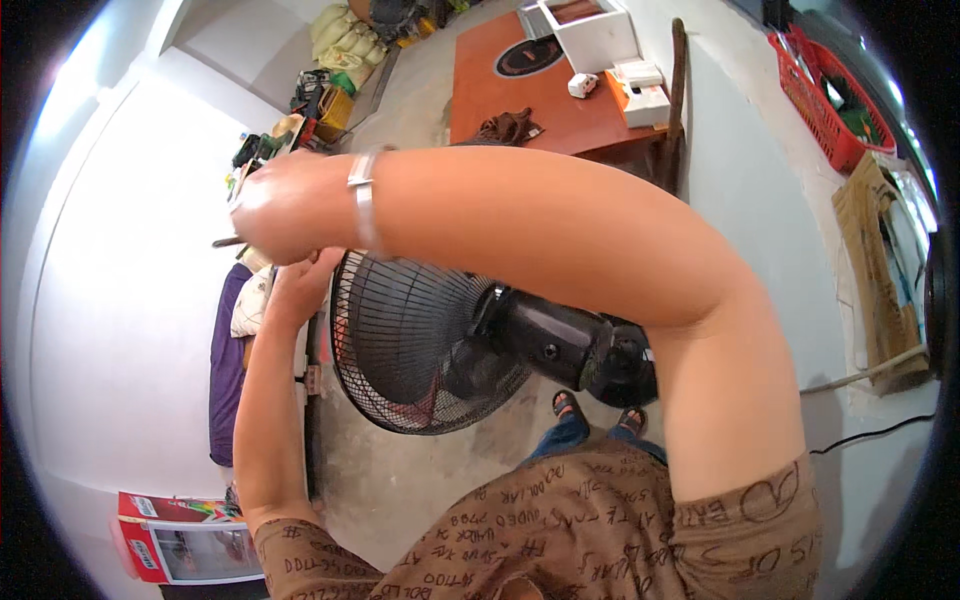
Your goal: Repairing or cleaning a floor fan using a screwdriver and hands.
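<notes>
A black standing fan [400,330] with a wire guard lies below my arms, its dark motor housing [545,345] angled to the right. My right arm reaches across the view, and my right hand [285,205] is closed and smeared by motion at the guard's upper left, a thin dark rod [226,243] poking out from it. My left hand [300,280] is raised beside the guard's upper left rim, just under my right hand, fingers curled; what they grip is hidden.
An orange table [480,80] with boxes stands ahead. A red basket [840,150] and cardboard [865,270] are at right, sacks [345,40] and bins at back left, purple cloth [230,370] at left, a red-and-white box [140,520] lower left. My sandaled feet stand below the fan.
</notes>
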The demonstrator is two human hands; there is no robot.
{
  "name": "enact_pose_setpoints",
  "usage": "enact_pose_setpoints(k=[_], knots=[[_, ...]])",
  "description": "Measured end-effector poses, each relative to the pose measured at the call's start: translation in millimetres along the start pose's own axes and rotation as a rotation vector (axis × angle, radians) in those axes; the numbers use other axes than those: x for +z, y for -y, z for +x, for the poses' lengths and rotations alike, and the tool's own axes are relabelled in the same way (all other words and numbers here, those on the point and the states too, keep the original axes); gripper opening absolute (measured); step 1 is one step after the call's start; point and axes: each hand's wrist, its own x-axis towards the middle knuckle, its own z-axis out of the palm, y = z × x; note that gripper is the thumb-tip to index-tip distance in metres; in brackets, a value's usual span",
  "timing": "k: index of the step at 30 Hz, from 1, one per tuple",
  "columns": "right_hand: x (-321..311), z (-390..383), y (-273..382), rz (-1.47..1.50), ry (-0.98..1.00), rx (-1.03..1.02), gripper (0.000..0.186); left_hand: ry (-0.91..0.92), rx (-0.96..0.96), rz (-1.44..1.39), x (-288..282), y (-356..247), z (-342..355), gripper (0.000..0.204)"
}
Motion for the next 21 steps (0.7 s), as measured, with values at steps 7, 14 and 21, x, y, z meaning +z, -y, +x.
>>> enact_pose_setpoints(k=[7,14,21], knots=[[-18.9,-40.1,-54.6,0.544,0.050,0.173,0.027,0.144,-0.135,-0.232,-0.3,-5.6,5.2,0.035],[-17.4,-50.5,-78.6,0.921,0.127,0.340,0.033,0.194,-0.111,-0.211,-4.6,-11.4,6.6,0.037],[2.7,-69.2,-100.9,1.336,0.065,0.474,0.034,0.132,-0.048,-0.308,0.4,-6.0,2.4,0.033]])
